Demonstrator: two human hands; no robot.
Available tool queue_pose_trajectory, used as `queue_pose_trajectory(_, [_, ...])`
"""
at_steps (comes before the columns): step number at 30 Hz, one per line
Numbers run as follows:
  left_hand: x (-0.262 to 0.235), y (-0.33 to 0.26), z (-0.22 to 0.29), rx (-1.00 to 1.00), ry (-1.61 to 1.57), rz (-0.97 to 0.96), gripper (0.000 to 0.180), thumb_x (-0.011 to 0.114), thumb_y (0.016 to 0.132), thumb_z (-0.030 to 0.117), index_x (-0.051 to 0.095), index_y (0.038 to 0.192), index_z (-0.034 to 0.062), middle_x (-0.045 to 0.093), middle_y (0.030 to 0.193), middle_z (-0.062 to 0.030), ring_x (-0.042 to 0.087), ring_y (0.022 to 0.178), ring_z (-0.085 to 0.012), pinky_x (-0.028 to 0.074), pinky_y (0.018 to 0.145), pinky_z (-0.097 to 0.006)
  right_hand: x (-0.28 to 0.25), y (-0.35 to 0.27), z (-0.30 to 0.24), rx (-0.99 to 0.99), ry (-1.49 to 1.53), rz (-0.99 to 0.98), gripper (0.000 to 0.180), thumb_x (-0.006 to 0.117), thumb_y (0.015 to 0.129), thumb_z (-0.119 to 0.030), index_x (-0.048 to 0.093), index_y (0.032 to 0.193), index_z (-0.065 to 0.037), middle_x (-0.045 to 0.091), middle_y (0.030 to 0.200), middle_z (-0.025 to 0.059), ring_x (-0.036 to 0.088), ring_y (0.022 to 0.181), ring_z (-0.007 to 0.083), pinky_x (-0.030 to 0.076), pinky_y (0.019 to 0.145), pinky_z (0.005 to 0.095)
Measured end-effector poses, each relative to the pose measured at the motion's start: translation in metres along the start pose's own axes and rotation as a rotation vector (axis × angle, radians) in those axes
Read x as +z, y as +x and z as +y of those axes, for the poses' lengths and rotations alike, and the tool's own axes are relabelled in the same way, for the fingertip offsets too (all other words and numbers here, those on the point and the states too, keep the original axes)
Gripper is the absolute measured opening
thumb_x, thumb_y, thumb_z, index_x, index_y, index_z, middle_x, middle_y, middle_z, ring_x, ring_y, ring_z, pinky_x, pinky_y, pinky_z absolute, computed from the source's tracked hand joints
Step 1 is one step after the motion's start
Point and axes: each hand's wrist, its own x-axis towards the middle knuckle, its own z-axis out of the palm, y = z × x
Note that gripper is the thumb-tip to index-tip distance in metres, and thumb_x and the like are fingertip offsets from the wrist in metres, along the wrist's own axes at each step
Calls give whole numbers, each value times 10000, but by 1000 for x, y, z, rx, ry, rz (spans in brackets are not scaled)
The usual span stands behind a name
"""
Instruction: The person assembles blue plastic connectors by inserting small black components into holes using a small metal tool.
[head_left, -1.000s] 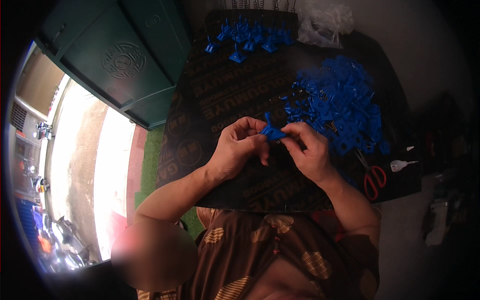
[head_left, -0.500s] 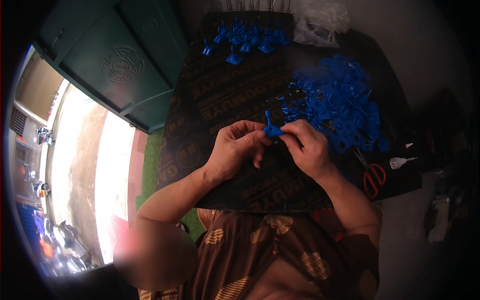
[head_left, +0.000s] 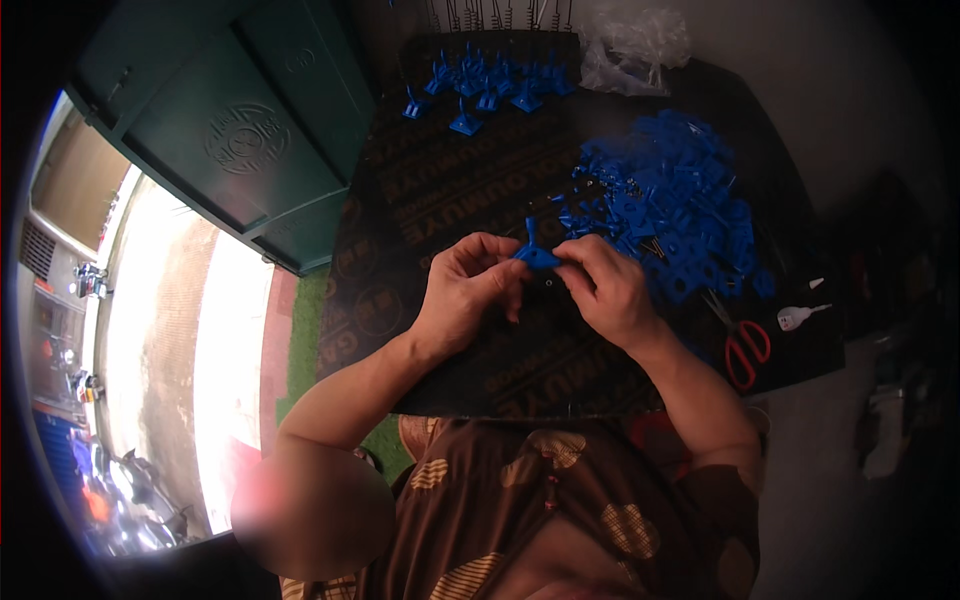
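Observation:
Between my two hands is a blue plastic piece [head_left: 538,258] with a flat base and an upright stem. My left hand [head_left: 468,288] pinches its left edge with thumb and fingertips. On the opposite edge, the closed fingers of my right hand [head_left: 603,288] grip the same piece. A small ring-shaped nut [head_left: 549,283] lies on the dark table just below it. Beyond my right hand spreads a large heap of loose blue plastic parts [head_left: 690,200], with some small screws [head_left: 654,247] at its near side.
Several blue stemmed pieces [head_left: 465,122] stand at the table's far edge, beside a clear plastic bag [head_left: 640,50]. Red-handled scissors [head_left: 747,352] and a small white bottle [head_left: 797,318] lie at the right. A green metal door [head_left: 230,130] stands left of the table [head_left: 450,390].
The blue piece has shifted slightly left, and its stem now stands more upright. Both hands keep hold of it. The whole view has moved a little.

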Motion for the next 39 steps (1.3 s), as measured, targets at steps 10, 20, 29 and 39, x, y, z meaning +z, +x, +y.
queue_pose_trajectory(10, [0, 0, 4, -16, 75, 22, 228, 616, 874, 86, 528, 1043, -38, 643, 834, -107, 595, 586, -120, 514, 510, -249, -4, 0, 4, 130, 65, 15, 175, 606, 830, 38, 560, 995, 3, 626, 854, 136, 658, 774, 241, 537, 618, 296])
queue_pose_trajectory(20, [5, -5, 3, -14, 80, -61, 237, 625, 867, 89, 530, 1042, -38, 637, 834, -100, 595, 592, -118, 516, 514, -246, -9, 5, -5, 236, 170, 75, 82, 566, 878, 5, 596, 954, 14, 615, 815, 76, 600, 724, 140, 480, 607, 242])
queue_pose_trajectory(29, [4, -6, 1, -21, 86, -91, 238, 612, 867, 99, 537, 1053, -29, 627, 865, -104, 601, 614, -125, 521, 536, -250, -8, 1, -1, 408, 425, 11, 141, 522, 921, -59, 598, 1025, 0, 528, 693, -34, 437, 554, 2, 346, 482, 160])
queue_pose_trajectory(39, [5, -6, -1, -67, 71, -83, 238, 613, 848, 41, 530, 1046, -60, 620, 788, -83, 589, 606, -112, 509, 524, -236, -7, 2, -5, 478, 481, -51, 179, 504, 931, -79, 595, 1046, 24, 503, 649, -38, 421, 505, 8, 346, 443, 159])
